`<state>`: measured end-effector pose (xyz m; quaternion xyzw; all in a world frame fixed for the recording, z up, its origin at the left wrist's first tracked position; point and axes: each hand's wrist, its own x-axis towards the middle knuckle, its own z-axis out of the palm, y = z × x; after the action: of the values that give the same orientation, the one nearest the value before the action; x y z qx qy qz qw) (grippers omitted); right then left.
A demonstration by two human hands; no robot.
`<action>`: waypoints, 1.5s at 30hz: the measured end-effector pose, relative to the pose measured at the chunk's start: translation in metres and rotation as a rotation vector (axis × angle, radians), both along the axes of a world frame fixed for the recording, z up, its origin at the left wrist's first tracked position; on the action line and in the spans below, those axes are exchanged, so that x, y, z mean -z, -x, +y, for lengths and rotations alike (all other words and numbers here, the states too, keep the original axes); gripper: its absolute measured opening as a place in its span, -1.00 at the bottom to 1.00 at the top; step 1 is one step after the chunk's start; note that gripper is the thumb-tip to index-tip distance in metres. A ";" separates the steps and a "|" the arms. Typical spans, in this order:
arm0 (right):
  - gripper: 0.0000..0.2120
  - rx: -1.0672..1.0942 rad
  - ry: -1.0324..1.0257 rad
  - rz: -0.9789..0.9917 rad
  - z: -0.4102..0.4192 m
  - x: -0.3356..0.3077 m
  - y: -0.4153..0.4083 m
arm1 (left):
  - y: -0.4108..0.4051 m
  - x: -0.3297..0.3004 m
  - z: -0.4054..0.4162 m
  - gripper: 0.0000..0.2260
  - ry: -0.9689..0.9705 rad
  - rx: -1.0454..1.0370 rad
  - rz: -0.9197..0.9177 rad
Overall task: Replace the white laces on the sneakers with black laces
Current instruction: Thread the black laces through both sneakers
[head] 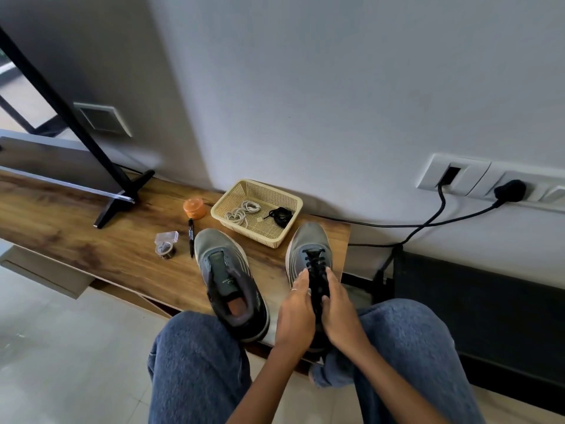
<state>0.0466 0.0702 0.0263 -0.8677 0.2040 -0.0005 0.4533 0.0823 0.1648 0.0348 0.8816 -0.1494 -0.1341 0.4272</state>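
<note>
You have two sneakers on the wooden tabletop (91, 215). Your left hand (298, 316) and right hand (339, 313) both sit on the right sneaker (307, 240), fingers curled around the black lace (316, 264) that already crisscrosses its eyelets; each hand pinches the lace near the tongue, the two hands just beside each other. The left sneaker (227, 270) stands just beyond your left hand, with no lace in it and its tongue bare.

Beyond both hands, near the wall, one tan mesh basket (293, 221) holds two coiled white laces (243, 212) and one bundled black lace (279, 216), the white coils on the left-hand side, the black bundle on the right.

Farther out past your left hand lie one black marker (191, 237), one orange round container (194, 208) and one small clear box (166, 244) with its lid raised. One black monitor stand (122, 197) rests beyond those. Two black cables (443, 215) run from the wall sockets beyond your right hand.
</note>
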 end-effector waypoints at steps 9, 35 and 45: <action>-0.59 0.230 -0.071 0.062 -0.003 -0.006 0.000 | -0.001 0.003 0.000 -0.56 0.061 -0.118 0.128; -0.48 -0.216 0.132 0.222 0.106 -0.039 -0.069 | 0.014 -0.091 0.161 -0.77 0.182 -0.898 0.035; -0.78 -0.247 0.293 0.326 0.101 -0.026 -0.048 | 0.024 -0.072 0.161 -0.75 0.174 -0.905 0.189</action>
<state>0.0945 0.1713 0.0524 -0.9312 0.1646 0.1651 0.2803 0.0585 0.3259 0.1065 0.8029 0.2789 -0.0008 0.5269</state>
